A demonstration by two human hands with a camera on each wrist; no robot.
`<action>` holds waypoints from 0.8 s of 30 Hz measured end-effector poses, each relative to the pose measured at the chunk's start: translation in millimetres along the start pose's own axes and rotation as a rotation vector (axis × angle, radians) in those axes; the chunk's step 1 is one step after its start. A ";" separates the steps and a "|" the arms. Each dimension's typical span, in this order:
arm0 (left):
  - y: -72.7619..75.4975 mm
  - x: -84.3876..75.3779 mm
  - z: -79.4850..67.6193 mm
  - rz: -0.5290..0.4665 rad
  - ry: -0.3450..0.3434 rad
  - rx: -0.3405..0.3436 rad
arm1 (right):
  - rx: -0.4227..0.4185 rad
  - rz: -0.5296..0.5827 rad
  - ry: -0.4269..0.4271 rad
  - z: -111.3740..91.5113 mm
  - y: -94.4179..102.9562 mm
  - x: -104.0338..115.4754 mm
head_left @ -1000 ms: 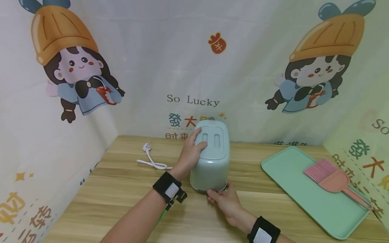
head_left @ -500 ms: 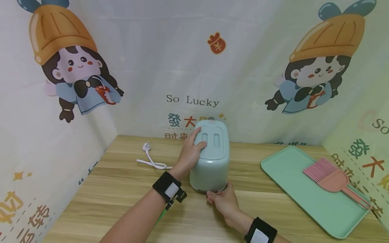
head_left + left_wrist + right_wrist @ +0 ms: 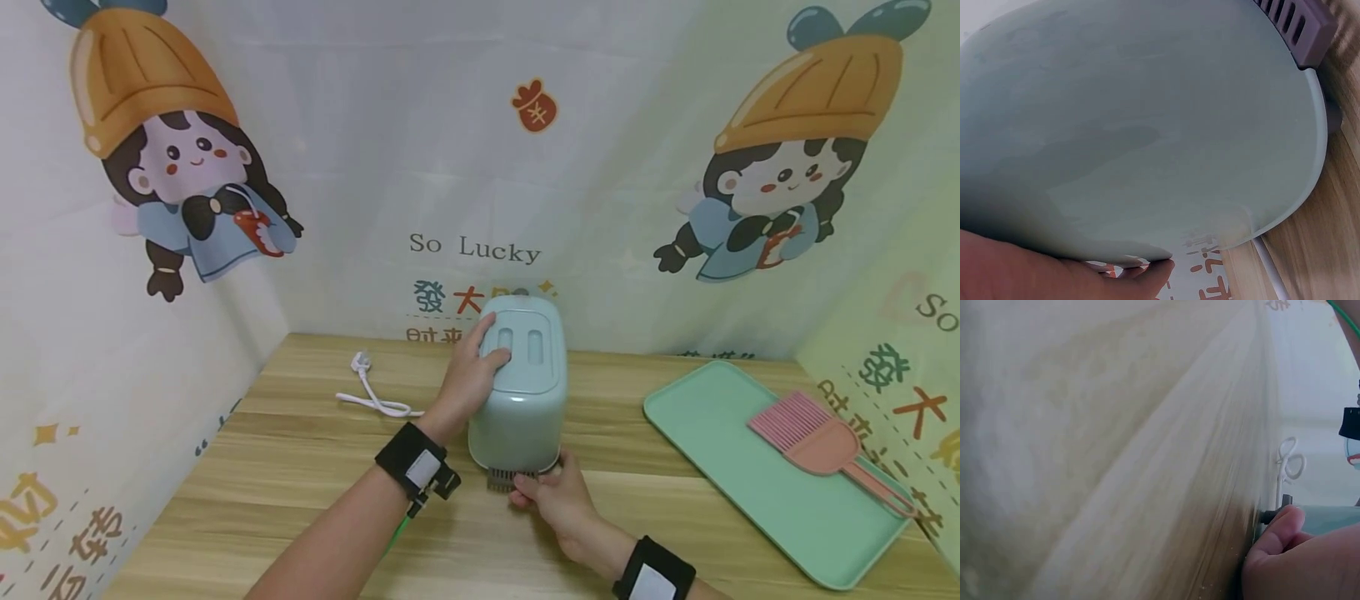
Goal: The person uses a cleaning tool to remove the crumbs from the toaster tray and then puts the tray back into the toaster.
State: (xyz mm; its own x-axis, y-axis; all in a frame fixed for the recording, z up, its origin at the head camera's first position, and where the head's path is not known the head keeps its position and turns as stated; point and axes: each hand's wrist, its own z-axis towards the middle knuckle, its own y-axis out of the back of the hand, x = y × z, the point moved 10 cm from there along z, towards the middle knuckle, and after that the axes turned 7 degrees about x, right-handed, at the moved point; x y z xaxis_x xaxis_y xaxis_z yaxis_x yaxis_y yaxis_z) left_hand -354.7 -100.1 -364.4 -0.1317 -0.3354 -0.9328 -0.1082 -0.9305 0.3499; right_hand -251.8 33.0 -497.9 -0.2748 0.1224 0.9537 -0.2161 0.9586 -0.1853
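A mint-green toaster (image 3: 521,433) stands end-on in the middle of the table, a lid with two oval recesses on top. My left hand (image 3: 467,379) grips its left upper edge, thumb on the lid and fingers along the side. At the toaster's near lower end, my right hand (image 3: 558,500) pinches a grey slotted crumb tray (image 3: 501,480), which sticks out from the base. The left wrist view shows the slotted end of the crumb tray (image 3: 1307,31) beyond the toaster's wall. In the right wrist view, the right thumb and fingers (image 3: 1291,519) close in at the grey end piece.
A white power cord (image 3: 386,407) with its plug lies left of the toaster. To the right is a green tray (image 3: 720,417) bearing a pink brush (image 3: 825,446) and a pink dustpan-like scoop. A printed cloth (image 3: 480,167) hangs behind the wooden table (image 3: 322,467).
The slotted crumb tray now protrudes from the toaster's near end, drawn toward me by the right hand. It did not show before. The left hand and toaster stay put.
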 end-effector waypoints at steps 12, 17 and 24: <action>1.8 -1.3 -0.2 -0.012 0.006 -0.002 | 0.036 0.069 -0.046 -11.8 -5.1 -6.5; 1.3 -0.5 -1.4 -0.011 0.011 -0.001 | 0.087 0.040 -0.082 -14.3 -8.5 -9.3; 0.7 -2.7 -1.3 -0.006 0.002 -0.002 | 0.136 0.000 -0.115 -16.8 -10.0 -7.2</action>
State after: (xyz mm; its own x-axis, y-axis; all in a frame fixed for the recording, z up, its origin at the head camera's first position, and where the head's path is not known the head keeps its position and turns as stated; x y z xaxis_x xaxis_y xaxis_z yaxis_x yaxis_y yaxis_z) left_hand -353.1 -100.0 -361.7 -0.1294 -0.3297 -0.9352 -0.1066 -0.9330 0.3436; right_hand -231.9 26.8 -499.0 -0.3783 0.0850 0.9218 -0.3390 0.9139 -0.2234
